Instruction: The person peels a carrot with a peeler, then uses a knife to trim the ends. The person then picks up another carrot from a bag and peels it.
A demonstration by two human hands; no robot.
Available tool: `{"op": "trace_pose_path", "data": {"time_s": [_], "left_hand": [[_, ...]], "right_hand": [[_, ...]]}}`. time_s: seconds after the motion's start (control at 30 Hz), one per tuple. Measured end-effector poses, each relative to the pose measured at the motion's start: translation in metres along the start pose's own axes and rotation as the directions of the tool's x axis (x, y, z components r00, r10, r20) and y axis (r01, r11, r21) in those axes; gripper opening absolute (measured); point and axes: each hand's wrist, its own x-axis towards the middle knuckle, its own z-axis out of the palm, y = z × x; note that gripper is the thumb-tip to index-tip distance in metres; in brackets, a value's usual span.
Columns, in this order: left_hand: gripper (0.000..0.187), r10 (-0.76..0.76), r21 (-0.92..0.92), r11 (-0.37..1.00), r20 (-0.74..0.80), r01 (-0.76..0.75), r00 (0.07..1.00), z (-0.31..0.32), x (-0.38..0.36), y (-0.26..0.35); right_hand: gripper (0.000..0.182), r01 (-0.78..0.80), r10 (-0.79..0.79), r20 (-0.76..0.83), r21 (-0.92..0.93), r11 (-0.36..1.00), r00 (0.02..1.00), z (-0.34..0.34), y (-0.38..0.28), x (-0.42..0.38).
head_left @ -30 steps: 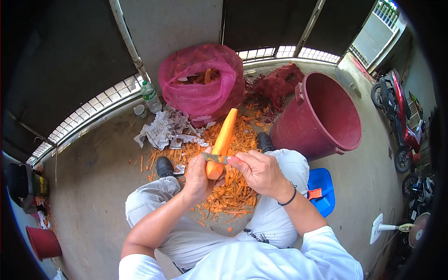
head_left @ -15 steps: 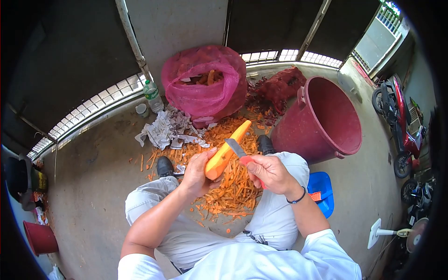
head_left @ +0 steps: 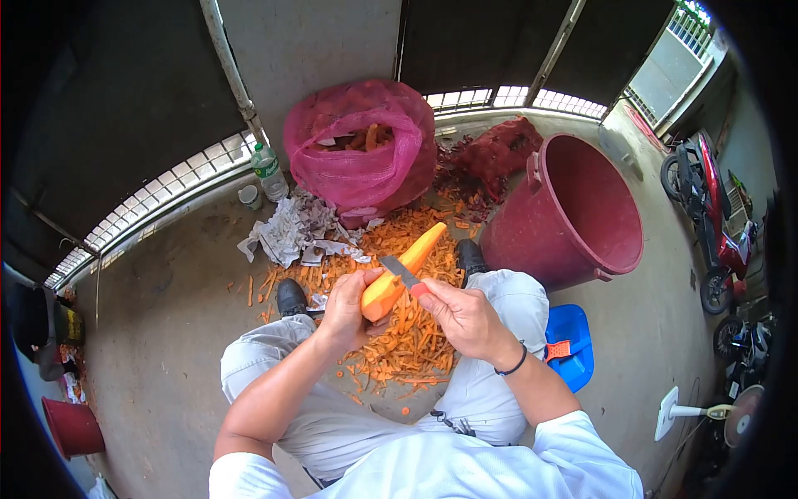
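Note:
My left hand (head_left: 346,306) is wrapped round the thick end of a bright orange, peeled vegetable (head_left: 422,249) that looks like a large carrot or papaya-shaped root. Its narrow end points up and away from me. In my right hand (head_left: 465,314) is a knife (head_left: 402,272) with a red handle, its flat grey blade lying against the vegetable near my left fingers. Below both hands, between my feet, a heap of orange peelings (head_left: 416,345) covers the floor.
A pink mesh sack (head_left: 366,179) stands ahead, with a dark red net (head_left: 499,158) beside it. To the right are a big maroon bucket (head_left: 519,229) and a blue tray (head_left: 582,353). Crumpled paper (head_left: 291,229) and a plastic bottle (head_left: 268,170) lie or stand ahead left.
My right hand has moved left and the knife blade has slid from the vegetable's middle toward its thick end, closer to my left hand. The left hand has barely moved.

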Motion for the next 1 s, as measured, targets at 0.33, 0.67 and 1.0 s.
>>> {"op": "trace_pose_path", "data": {"time_s": [0.33,0.67,1.0], "left_hand": [[0.032,-0.059,-0.048,0.997,0.003,0.059,0.998,0.0,-0.004,0.005],[0.035,-0.023,0.074,0.997,0.002,0.023,1.0,0.008,-0.005,-0.001],[0.043,0.001,0.002,1.0,0.057,-0.002,0.998,0.007,-0.006,0.003]], "right_hand": [[0.029,0.009,-0.016,0.082,0.083,0.996,0.997,-0.005,0.002,-0.005],[0.027,0.039,-0.041,0.044,0.057,0.998,0.998,-0.004,0.005,-0.006],[0.028,0.035,-0.036,0.132,0.009,0.999,0.991,-0.021,0.002,-0.009]]}}
